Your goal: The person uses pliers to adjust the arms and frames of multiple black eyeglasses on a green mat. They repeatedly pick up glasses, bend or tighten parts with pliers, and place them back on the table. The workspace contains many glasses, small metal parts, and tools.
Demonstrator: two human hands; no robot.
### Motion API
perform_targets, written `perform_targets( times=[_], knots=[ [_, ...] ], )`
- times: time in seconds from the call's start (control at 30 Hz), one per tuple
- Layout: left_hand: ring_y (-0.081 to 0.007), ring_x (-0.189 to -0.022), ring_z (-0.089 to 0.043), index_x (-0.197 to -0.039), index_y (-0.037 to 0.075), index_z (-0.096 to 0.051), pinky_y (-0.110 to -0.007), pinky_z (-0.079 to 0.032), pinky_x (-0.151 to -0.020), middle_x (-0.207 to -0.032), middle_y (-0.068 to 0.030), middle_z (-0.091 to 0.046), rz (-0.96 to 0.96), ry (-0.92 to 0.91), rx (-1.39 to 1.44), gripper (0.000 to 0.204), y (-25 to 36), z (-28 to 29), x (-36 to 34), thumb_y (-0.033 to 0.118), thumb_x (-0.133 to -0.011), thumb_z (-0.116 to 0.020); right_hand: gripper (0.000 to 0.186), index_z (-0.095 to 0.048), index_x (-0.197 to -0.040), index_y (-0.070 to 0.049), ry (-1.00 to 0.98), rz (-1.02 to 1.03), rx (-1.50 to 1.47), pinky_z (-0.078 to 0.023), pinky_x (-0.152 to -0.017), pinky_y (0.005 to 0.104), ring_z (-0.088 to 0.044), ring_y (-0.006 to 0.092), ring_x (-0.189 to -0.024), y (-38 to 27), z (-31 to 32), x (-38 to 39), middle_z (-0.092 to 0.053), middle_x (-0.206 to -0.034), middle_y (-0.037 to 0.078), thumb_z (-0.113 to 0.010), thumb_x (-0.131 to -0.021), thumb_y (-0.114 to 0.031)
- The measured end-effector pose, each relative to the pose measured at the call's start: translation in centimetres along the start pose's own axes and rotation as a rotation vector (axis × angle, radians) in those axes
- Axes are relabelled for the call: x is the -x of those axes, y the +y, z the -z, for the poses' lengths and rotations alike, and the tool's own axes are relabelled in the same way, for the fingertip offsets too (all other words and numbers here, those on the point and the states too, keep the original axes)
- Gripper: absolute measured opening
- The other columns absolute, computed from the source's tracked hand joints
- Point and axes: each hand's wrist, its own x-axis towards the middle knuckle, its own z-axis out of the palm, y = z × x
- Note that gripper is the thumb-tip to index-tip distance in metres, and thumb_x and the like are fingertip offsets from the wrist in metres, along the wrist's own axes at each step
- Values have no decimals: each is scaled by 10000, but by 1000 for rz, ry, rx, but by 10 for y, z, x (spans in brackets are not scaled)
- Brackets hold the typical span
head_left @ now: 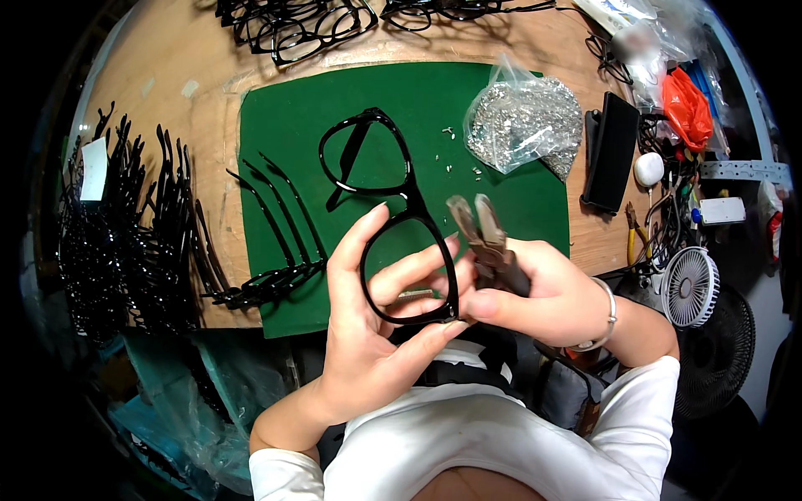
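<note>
A black eyeglass frame [415, 201] is tilted over the green mat [368, 79], one temple folded out behind its far rim. My left hand [359, 334] grips the near rim, thumb at the lower corner and fingers behind and through the lens opening. In my right hand [547, 292] is a pair of metal pliers [489, 242], jaws pointing away from me and slightly apart. The right thumb and fingertips meet the frame's near end. Beyond the pliers, tiny metal pieces [451, 168] lie scattered near a clear plastic bag [520, 125] full of similar pieces.
Several loose black temples [280, 221] lie on the mat's left side. A large heap of black temples [138, 242] is at far left. Eyeglass frames [305, 33] line the back. At right are a black phone-like slab [611, 152], yellow-handled pliers [632, 234] and a white fan [690, 287].
</note>
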Motion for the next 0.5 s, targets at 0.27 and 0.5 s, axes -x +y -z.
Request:
perform_targets(
  times=[0.27,0.5],
  knots=[
    [-197,-888,-586,-1302,57,10,-275,-471,-780,-1209,-253,-411,35,-116,-16,847,10,10,1,-125,-713,-570,270,-524,-875,-3,-360,-235,498,-448,-629,287,-586,205,-704,-12,16,15,-585,-773,109,-516,-846,-271],
    [-238,-939,-572,-1307,61,29,-296,-481,-779,-1214,-256,-403,54,-102,-32,852,5,6,1,-112,-723,-568,353,-550,-786,51,-302,-151,755,-460,-600,401,-570,367,-619,-13,7,7,-562,-607,202,-523,-816,-299]
  ],
)
